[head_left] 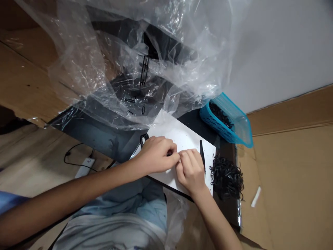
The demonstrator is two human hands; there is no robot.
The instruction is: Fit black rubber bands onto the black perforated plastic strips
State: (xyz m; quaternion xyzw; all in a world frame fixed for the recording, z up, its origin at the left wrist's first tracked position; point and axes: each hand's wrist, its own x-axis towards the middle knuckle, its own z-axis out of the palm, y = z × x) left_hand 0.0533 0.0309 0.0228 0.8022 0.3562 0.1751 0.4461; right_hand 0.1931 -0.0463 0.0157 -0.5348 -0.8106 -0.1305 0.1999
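Observation:
Both my hands rest together on a white sheet laid on a black table. My left hand is closed, its fingertips pinched on a small dark piece that I cannot make out. My right hand is closed too, fingertips meeting the left hand's. A thin black stick lies on the sheet just right of my right hand. A pile of small black loops sits on the table further right. A black loop lies by my left hand's far side.
A turquoise basket holding black pieces stands at the back right. Crumpled clear plastic sheeting covers black parts behind the sheet. Cardboard lies to the right, with a white strip on it. A cable and white box lie left.

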